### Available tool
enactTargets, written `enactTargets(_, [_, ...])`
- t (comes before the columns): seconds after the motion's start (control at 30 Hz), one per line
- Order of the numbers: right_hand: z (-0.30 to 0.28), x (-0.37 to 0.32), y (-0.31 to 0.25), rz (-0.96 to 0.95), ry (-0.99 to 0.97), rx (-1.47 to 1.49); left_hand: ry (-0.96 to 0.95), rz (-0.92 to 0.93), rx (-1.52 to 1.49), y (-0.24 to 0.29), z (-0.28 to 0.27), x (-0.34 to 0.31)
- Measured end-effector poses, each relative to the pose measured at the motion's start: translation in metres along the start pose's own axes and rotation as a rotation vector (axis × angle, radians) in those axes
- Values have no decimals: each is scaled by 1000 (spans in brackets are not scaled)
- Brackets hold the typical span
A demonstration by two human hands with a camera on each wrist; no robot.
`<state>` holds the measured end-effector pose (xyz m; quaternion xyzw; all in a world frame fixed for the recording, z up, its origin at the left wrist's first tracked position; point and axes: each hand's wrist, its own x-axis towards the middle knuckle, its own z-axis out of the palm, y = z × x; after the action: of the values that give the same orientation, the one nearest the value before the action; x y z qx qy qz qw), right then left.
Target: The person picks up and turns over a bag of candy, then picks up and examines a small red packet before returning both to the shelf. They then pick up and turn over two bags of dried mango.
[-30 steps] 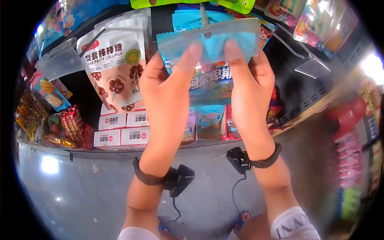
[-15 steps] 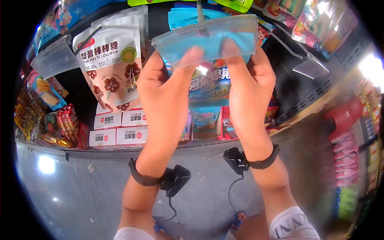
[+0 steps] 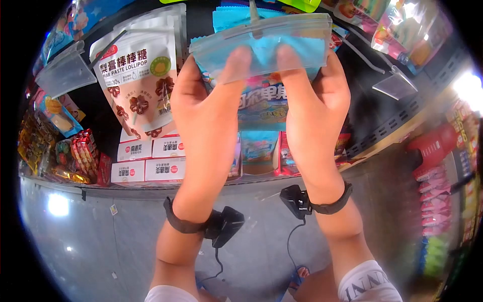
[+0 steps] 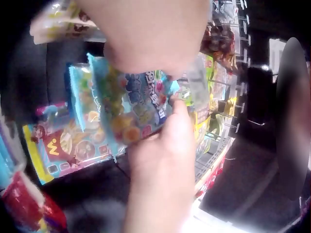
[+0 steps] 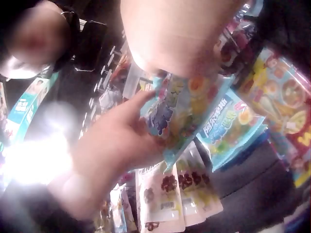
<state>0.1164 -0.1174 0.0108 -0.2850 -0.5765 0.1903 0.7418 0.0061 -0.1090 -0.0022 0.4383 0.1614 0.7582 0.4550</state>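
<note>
My left hand (image 3: 209, 103) and right hand (image 3: 317, 103) together grip the upper part of a light blue candy bag (image 3: 264, 110) with fruit pictures and white-and-blue lettering. Both thumbs press its front side by side, and the other fingers curl behind. Over the thumbs and the bag's top hangs a clear plastic label holder (image 3: 302, 34), at the end of a metal display hook (image 3: 253, 11). In the right wrist view the held bag (image 5: 182, 114) tilts, with a similar blue bag (image 5: 226, 128) hanging behind it. The bag's top edge lies partly behind the label holder.
A white pear paste lollipop pouch (image 3: 138, 83) hangs close at the left. Below it stand stacked white boxes (image 3: 146, 162) on the shelf. Another hook's label holder (image 3: 395, 85) juts out at the right, and one more (image 3: 65, 73) at the far left.
Both hands and thumbs have risen slightly with the blue bag, and the label holder has shifted a little up and right since half a second ago. The grip stays on.
</note>
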Motion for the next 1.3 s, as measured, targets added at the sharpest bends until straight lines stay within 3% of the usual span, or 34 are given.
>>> enactTargets(0.33, [5,-2,0,30,8,50,-37,107,174,-3,-5,1])
enactTargets(0.6, [2,-3,13,-111,22,-60,-47,277,266,-13,-8,6])
enactTargets(0.83, [3,-4,21,-253,55,-137,-23,244,329,-10,-7,3])
enactTargets(1.3, [10,-1,16,-210,158,-102,9,106,107,-1,1,-2])
